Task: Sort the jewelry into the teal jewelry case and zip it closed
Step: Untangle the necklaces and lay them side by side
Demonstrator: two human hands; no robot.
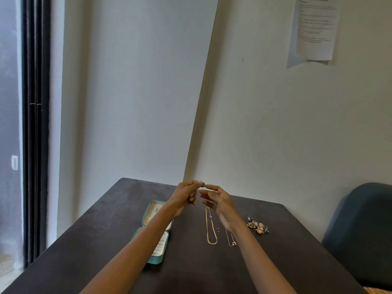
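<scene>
Pale walls meet in a corner behind a dark bench, with a printed sheet taped up high and a blue chair off to the right. I've got both hands raised over the far half of the bench, fingertips nearly meeting. My left hand is curled, thumb and forefinger pressed together as if pinching something tiny; my right hand is half spread, forefinger reaching in to meet it. What sits between them is too small for me to make out.

Down below, the teal jewelry case lies open under my left forearm, pale lining showing. The gold chain lies stretched out just right of it, under the hands, with a thinner pendant necklace beside that and a heap of charms further right, all apart from the case.

My read: I'm sorting out a small piece before it goes in. Best to keep the pinch firm, bring it low over the case, and release only once it's over a compartment, so nothing drops onto the dark bench.
</scene>
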